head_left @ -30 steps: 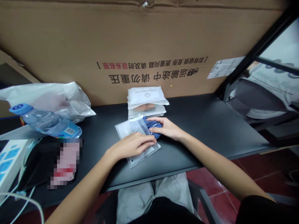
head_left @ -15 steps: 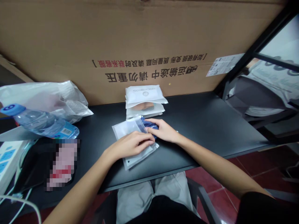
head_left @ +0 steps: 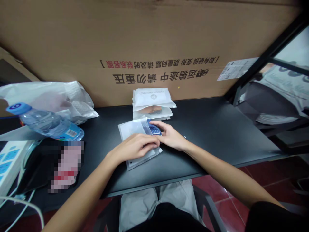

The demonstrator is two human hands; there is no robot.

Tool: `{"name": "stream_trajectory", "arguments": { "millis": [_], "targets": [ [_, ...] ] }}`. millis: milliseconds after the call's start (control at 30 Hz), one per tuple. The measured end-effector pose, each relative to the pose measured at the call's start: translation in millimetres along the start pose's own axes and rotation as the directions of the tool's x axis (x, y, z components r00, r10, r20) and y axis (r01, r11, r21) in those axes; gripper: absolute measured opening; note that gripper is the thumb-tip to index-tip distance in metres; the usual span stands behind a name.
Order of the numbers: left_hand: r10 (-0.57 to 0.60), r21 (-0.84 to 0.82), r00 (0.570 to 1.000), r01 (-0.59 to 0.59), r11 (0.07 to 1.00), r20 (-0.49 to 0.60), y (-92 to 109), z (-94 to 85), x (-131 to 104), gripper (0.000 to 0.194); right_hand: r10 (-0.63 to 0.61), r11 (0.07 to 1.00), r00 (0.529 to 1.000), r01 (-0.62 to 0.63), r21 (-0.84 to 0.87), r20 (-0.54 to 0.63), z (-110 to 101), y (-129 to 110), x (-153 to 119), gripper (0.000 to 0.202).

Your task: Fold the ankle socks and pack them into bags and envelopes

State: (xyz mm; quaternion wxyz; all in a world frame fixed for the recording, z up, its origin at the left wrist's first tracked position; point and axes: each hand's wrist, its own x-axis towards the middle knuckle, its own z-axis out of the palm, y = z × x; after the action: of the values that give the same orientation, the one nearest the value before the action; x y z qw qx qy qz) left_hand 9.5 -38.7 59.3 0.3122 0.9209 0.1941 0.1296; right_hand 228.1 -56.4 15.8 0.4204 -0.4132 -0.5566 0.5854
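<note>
Setting: a black desk [head_left: 217, 129] backed by a printed cardboard box [head_left: 154, 42]
Fingers: left hand [head_left: 135, 146] presses flat, unclenched, on a clear plastic pouch [head_left: 131, 129]; right hand [head_left: 170, 137] pinches the blue item [head_left: 154, 129] at the pouch mouth
Relation: the blue item lies just beyond the fingertips, nearer the right hand; the pouch's long axis runs away from the body
Around: stacked white packets [head_left: 152, 98] behind; water bottle [head_left: 45, 124] far left

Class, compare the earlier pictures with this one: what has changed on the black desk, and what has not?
The blue item has gone deeper into the clear plastic pouch, pushed by the right hand. The left hand still presses the pouch flat. The stack of white packets and water bottle stayed put.
</note>
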Motion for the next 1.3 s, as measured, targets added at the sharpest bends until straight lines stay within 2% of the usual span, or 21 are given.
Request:
{"name": "stream_trajectory", "arguments": {
  "millis": [133,267,367,467,567,667,767,867,967,1033,1100,1200,1267,1300],
  "targets": [
    [-0.008,-0.005,0.999,0.008,1.000,-0.040,2,-2.3,1,0.022,0.091,0.994,0.996,-0.091,0.052,0.001,-6,-9,-2,0.048],
    [-0.009,0.010,1.000,0.010,1.000,-0.022,4,-3.7,1,0.022,-0.035,0.998,0.999,0.036,-0.056,0.015,-11,-9,-1,0.044],
    [0.014,0.010,0.999,-0.014,1.000,-0.037,5,-2.4,1,0.023,-0.106,0.984,0.994,0.110,-0.143,0.035,-7,2,1,0.044],
    [0.051,0.034,0.998,-0.049,0.998,-0.047,5,0.8,2,0.025,-0.140,0.977,0.990,0.138,-0.160,0.001,0,11,2,0.045],
    [0.064,0.059,0.997,-0.062,0.996,-0.032,5,3.6,3,0.025,-0.075,0.985,0.997,0.071,-0.158,-0.022,2,10,2,0.046],
    [0.071,0.071,0.997,-0.069,0.995,-0.028,6,2.9,3,0.023,0.031,0.989,0.999,-0.027,-0.142,0.031,-1,2,1,0.046],
    [0.074,0.034,0.995,-0.072,0.997,-0.069,5,-1.5,2,0.018,0.052,0.992,0.996,-0.044,-0.115,0.074,-4,-3,0,0.046],
    [-0.030,0.040,0.967,0.042,0.998,-0.252,-3,-8.9,0,0.021,0.059,0.996,0.989,-0.049,-0.074,0.133,-5,-2,-1,0.046],
    [-0.190,0.159,0.863,0.294,0.943,-0.469,-18,-18.0,-4,0.024,0.104,0.995,0.970,-0.104,-0.013,0.218,-5,-2,-2,0.044],
    [-0.281,0.187,0.809,0.427,0.885,-0.517,-28,-22.8,-7,0.026,0.126,0.991,0.953,-0.133,0.005,0.275,-5,-3,-3,0.041],
    [-0.372,0.140,0.801,0.483,0.864,-0.469,-35,-24.8,-9,0.030,0.130,0.991,0.928,-0.134,-0.012,0.351,-7,-5,-5,0.038],
    [-0.474,-0.006,0.841,0.490,0.872,-0.260,-38,-22.0,-9,0.040,0.117,0.993,0.888,-0.100,-0.062,0.445,-8,-8,-7,0.034],
    [-0.495,-0.119,0.856,0.481,0.868,-0.150,-37,-18.2,-6,0.046,0.114,0.993,0.884,-0.088,-0.079,0.453,-8,-9,-7,0.034],
    [-0.498,-0.172,0.857,0.475,0.863,-0.135,-37,-16.4,-5,0.048,0.115,0.993,0.889,-0.090,-0.078,0.444,-8,-8,-7,0.035]
  ]
}}
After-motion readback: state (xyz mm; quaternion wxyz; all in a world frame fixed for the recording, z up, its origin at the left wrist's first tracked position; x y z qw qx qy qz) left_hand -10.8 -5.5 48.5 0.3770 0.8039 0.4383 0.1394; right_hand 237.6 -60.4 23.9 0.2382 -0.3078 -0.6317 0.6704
